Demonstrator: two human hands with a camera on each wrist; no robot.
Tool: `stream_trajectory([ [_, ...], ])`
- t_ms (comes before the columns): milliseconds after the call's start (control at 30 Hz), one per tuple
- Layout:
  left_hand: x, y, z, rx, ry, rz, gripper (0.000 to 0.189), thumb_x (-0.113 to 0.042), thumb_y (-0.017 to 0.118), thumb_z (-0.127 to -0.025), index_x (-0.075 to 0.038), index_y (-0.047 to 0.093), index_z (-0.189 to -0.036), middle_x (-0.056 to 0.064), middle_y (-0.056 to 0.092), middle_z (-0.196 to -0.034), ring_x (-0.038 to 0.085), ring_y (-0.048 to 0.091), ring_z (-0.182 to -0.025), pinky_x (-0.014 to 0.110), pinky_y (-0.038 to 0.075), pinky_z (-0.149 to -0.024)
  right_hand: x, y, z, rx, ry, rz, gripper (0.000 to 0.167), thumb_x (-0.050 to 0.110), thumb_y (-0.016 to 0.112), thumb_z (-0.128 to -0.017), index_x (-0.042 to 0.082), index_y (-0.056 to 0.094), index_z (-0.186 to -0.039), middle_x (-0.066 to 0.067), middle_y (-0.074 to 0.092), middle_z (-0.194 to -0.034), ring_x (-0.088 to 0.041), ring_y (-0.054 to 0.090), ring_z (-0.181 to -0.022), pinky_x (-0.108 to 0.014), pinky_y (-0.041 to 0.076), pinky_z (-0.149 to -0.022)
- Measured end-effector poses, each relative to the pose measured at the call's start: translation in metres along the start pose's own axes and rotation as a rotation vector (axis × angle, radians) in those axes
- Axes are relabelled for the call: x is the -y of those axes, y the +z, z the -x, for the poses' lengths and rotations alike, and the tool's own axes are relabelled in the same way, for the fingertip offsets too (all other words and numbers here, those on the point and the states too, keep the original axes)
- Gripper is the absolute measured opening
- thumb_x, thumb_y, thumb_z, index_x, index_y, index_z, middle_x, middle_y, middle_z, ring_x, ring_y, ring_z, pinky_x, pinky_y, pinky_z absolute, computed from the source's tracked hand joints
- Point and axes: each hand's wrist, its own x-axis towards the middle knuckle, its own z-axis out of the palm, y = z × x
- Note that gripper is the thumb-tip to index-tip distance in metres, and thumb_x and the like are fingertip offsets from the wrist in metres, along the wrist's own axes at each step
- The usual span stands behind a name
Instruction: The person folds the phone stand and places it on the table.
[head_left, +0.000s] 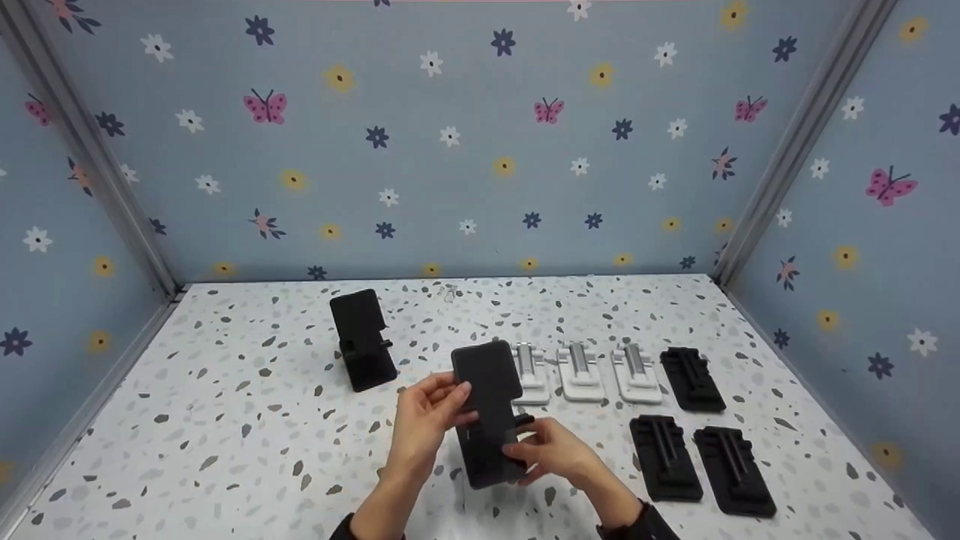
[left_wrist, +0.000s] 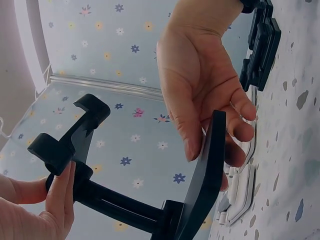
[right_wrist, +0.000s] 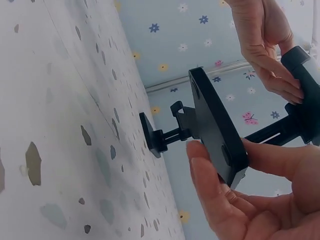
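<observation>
Here, black phone stand (head_left: 489, 412) held above speckled counter (head_left: 225, 420), mid-front. Left hand (head_left: 431, 409) pinches upper plate edge; right hand (head_left: 551, 450) curls round lower base plate. Likely rigid plastic, light, smooth, somewhat slippery; hinged arm (left_wrist: 115, 202) probably weakest point. Best hold: plate edges, clear of hinge. Folded black and white stands lie right; one opened stand (head_left: 361, 339) behind left.
</observation>
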Motion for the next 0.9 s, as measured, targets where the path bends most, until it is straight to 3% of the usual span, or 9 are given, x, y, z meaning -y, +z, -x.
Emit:
stream_trajectory([
  [233,0.0054,0.0046,0.0028,0.007,0.047,-0.062,0.024,0.002,0.055,-0.085,0.017,0.049,-0.102,0.012,0.059,-0.083,0.017,0.061,-0.074,0.033,0.054,-0.065,-0.0054,-0.0014,0.0001,-0.003,-0.028,-0.110,0.027,0.001,0.056,-0.084,-0.015,0.049,-0.104,-0.023,0.063,-0.083,-0.026,0.064,-0.069,-0.031,0.054,-0.054],
  [433,0.0043,0.0053,0.0043,0.073,0.112,-0.155,0.037,-0.003,0.060,-0.083,0.016,0.047,-0.111,0.018,0.061,-0.084,0.020,0.062,-0.073,0.032,0.054,-0.064,-0.0042,-0.0041,0.0008,-0.029,-0.072,-0.143,0.026,-0.001,0.056,-0.084,-0.014,0.047,-0.104,-0.022,0.063,-0.082,-0.027,0.063,-0.069,-0.035,0.054,-0.054],
  [567,0.0030,0.0043,0.0039,0.098,0.122,-0.236,0.044,-0.006,0.067,-0.077,0.015,0.049,-0.111,0.017,0.062,-0.080,0.017,0.062,-0.071,0.029,0.053,-0.064,-0.0027,-0.0061,0.0011,-0.053,-0.076,-0.150,0.029,-0.001,0.056,-0.084,-0.015,0.045,-0.107,-0.020,0.062,-0.083,-0.028,0.063,-0.071,-0.035,0.054,-0.055],
  [900,0.0056,0.0072,0.0039,0.059,0.133,-0.331,0.037,-0.001,0.073,-0.069,0.012,0.055,-0.099,0.015,0.063,-0.076,0.013,0.060,-0.063,0.022,0.051,-0.056,-0.0028,-0.0041,0.0020,-0.068,-0.089,-0.157,0.030,-0.001,0.056,-0.084,-0.015,0.044,-0.107,-0.023,0.062,-0.084,-0.027,0.063,-0.071,-0.035,0.054,-0.055],
])
